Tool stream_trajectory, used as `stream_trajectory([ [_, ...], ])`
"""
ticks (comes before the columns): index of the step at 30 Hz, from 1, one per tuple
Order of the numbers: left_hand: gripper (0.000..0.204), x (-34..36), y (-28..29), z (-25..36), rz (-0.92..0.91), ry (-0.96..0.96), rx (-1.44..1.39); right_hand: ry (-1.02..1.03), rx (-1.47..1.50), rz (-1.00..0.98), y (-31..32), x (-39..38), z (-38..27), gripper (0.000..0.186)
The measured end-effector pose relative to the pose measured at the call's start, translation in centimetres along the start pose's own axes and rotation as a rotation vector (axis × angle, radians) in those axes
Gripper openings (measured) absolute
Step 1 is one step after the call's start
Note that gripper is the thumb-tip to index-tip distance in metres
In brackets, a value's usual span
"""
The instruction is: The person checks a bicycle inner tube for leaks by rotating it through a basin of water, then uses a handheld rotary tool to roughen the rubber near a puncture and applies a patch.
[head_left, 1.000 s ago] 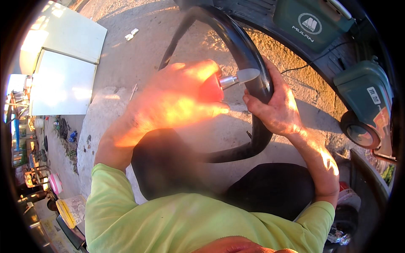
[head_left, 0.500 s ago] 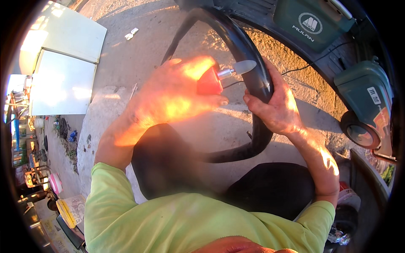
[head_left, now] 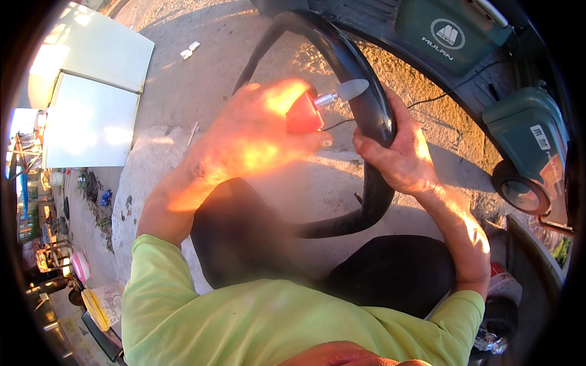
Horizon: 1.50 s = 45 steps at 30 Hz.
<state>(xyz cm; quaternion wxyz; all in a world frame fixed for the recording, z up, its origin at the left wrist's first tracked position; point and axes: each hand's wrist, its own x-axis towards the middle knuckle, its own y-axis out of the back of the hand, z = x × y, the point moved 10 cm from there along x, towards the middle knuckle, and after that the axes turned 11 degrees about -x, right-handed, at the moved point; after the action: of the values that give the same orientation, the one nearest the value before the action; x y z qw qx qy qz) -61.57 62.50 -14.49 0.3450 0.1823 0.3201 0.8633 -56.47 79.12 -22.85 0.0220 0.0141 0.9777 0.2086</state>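
Glossy black looped tube (head_left: 375, 114), ridged red tool (head_left: 303, 114), tapered grey tip (head_left: 353, 89)

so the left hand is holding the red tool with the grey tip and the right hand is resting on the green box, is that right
Not quite: the right hand is gripping the black tube, as the head view shows. The left hand is indeed holding the red tool with the grey tip.

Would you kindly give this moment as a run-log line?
left hand: holds red handheld tool with grey tapered tip; right hand: grips black rubber inner tube; tip: overlaps tube in view, contact unclear
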Motion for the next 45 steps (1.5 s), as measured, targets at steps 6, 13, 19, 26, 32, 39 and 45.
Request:
stream_trajectory([
  [6,0.048,-0.2,-0.7,0.5,-0.081,-0.027,0.008,-0.052,0.095,-0.033,-0.3,0.0,0.1,0.082],
  [13,0.047,-0.2,1.2,-0.1,0.102,0.078,-0.109,-0.124,0.294,-0.056,-0.6,-0.3,0.3,0.068],
  [19,0.047,-0.1,-0.3,0.1,-0.044,0.100,-0.038,-0.172,0.306,-0.107,-0.9,-0.6,0.1,0.084],
  [26,0.044,-0.3,-0.2,0.2,-0.019,0.049,-0.030,-0.155,0.338,-0.125,-1.0,-0.8,0.1,0.082],
  [32,0.047,-0.3,0.9,-0.2,0.096,0.052,-0.083,-0.128,0.502,-0.129,-1.2,-1.0,-0.7,0.080],
  [39,0.049,-0.1,0.8,0.3,0.057,0.081,-0.107,-0.125,0.557,-0.166,-1.1,-1.0,-0.7,0.080],
  [45,0.038,-0.2,-0.3,1.2,0.014,-0.042,-0.051,-0.101,0.495,-0.150,-1.1,-0.9,-0.7,0.082],
])
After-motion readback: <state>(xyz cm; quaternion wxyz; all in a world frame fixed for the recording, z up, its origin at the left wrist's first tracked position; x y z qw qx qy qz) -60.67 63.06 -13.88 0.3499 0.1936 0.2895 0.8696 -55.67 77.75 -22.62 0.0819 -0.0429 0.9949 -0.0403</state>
